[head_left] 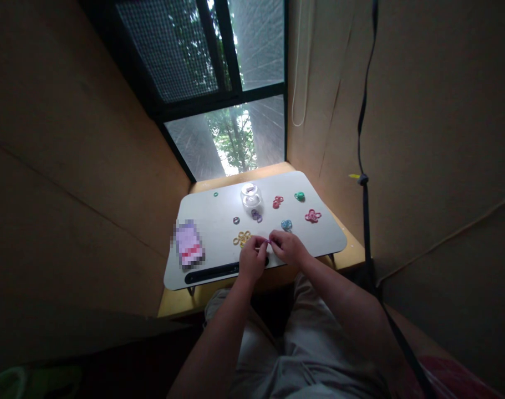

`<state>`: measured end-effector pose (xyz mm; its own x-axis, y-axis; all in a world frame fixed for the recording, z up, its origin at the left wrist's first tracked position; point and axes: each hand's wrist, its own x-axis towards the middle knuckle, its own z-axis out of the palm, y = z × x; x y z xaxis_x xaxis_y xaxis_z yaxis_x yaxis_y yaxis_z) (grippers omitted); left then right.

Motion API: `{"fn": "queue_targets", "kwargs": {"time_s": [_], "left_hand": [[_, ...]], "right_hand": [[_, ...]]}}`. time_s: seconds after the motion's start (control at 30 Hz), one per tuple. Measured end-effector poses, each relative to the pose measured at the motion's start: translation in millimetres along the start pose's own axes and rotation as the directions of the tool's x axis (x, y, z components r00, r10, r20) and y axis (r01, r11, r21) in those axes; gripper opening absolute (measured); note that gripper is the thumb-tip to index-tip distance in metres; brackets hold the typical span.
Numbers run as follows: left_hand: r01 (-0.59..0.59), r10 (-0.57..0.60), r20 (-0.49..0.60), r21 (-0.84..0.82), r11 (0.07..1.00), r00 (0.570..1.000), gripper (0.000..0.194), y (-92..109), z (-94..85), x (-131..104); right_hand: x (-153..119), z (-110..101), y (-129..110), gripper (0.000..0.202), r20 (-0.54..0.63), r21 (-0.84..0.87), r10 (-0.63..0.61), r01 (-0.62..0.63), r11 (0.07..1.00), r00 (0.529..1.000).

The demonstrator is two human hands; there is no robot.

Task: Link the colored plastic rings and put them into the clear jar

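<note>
I take my bearings from the jar (251, 200), clear and round, with something white at its top. Nearer the person than the jar, and a little to its right, I have both hands brought together. The left hand (253, 256) is drawn narrow, thumb and fingers pinched; the right hand (286, 247) is pinched the same way from the other side. Between their tips I make out a purple piece (269, 241), gripped by both and held on the near side of the jar. It is too small from here for me to tell its full shape.

Purple rings (256, 215) lie just before the jar. To its near left I see a dark ring (236, 220), and closer to the person, yellow rings (241, 239) beside the left hand. Left of the jar and slightly beyond it sits a green ring (215, 194). Well to the jar's near left lies a lilac block (189, 244), blurred on my side, with a red band.

Right of the jar I count off red rings (277, 201), then green rings (299, 196) farther out. Pink rings (312, 215) lie well to its near right, and blue rings (286, 225) nearer in, by the right hand. The white table (219, 213) carries the jar, and the window (235, 133) rises behind it.
</note>
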<state>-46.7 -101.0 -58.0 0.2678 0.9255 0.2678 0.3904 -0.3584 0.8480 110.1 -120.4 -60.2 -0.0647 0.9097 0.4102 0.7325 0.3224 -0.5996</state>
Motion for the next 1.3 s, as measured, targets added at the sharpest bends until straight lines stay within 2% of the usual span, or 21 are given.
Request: {"fn": "queue_targets", "kwargs": {"time_s": [0.23,0.43,0.73,1.3], "left_hand": [[0.046,-0.049,-0.019,-0.110,0.993,0.999,0.016,-6.8,1.2,1.5],[-0.014,0.013,-0.016,-0.041,0.999,1.000,0.015,-6.3,1.2,1.7],[-0.010,0.010,0.005,-0.024,1.000,1.000,0.016,-6.6,3.2,0.8],[-0.015,0.015,0.012,0.002,1.000,1.000,0.016,-1.9,1.1,-0.2]], "right_hand": [[0.9,-1.0,-2.5,0.010,0.025,0.003,0.008,-0.008,1.000,1.000],[-0.1,-0.5,-2.0,0.010,0.015,-0.019,0.004,-0.004,1.000,1.000],[-1.2,-1.1,-3.3,0.005,-0.004,0.014,0.033,-0.033,0.999,0.999],[-0.9,-1.9,-4.2,0.011,-0.004,0.016,0.040,-0.039,0.999,0.999]]}}
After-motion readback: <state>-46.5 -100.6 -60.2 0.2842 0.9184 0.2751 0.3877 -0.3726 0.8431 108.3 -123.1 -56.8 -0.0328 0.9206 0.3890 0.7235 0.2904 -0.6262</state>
